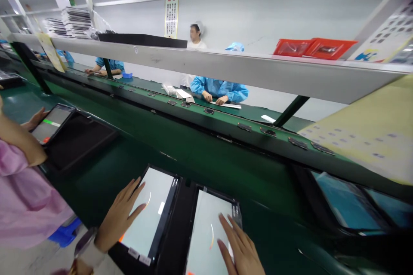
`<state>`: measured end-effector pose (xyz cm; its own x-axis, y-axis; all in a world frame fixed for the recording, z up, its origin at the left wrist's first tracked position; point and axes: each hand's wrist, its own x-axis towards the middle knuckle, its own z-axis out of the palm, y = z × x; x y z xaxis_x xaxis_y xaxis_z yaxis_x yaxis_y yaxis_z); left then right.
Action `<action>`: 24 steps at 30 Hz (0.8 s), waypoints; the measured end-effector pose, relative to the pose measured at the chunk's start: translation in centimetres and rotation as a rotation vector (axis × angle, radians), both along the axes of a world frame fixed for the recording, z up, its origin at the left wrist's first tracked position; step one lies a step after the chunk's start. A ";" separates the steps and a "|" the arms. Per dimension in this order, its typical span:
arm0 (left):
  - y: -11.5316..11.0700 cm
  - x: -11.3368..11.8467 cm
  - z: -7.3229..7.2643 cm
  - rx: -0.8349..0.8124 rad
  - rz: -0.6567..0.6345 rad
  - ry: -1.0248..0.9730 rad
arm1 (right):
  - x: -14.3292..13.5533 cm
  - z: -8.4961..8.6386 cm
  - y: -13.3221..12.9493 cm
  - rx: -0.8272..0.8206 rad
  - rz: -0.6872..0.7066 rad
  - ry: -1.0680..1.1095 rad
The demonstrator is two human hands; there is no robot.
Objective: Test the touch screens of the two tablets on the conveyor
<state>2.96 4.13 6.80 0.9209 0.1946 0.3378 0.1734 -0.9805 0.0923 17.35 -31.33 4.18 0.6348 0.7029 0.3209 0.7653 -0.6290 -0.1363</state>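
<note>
Two lit tablets lie side by side in black holders on the green bench in front of me. My left hand (121, 215) rests flat, fingers spread, on the left edge of the left tablet (151, 212), whose pale screen shows a thin curved line. My right hand (240, 247) lies flat on the lower right of the right tablet (208, 232), fingertips near its right edge. Neither hand grips anything.
A person in a pink sleeve (22, 189) at my left holds another tablet (51, 123) over a black tray (79, 142). Blue-screened units (348, 204) sit at right. Across the green conveyor (200, 137), workers in blue coats (221, 88) sit. A shelf (245, 68) carries red trays (314, 47).
</note>
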 end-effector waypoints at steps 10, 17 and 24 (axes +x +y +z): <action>1.1 3.8 0.0 0.056 -0.194 0.087 | 2.9 5.7 6.3 -0.516 0.090 0.350; 1.0 3.9 0.4 0.067 -0.196 0.087 | 2.8 4.5 5.5 -0.468 0.096 0.331; 1.2 4.0 0.4 -0.015 -0.202 0.052 | 2.8 4.8 5.8 -0.508 0.085 0.343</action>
<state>6.94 5.33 7.19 0.9577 0.0086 0.2876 -0.0222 -0.9944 0.1036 20.17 -25.53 8.94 0.5777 0.7668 -0.2799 0.7812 -0.6188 -0.0828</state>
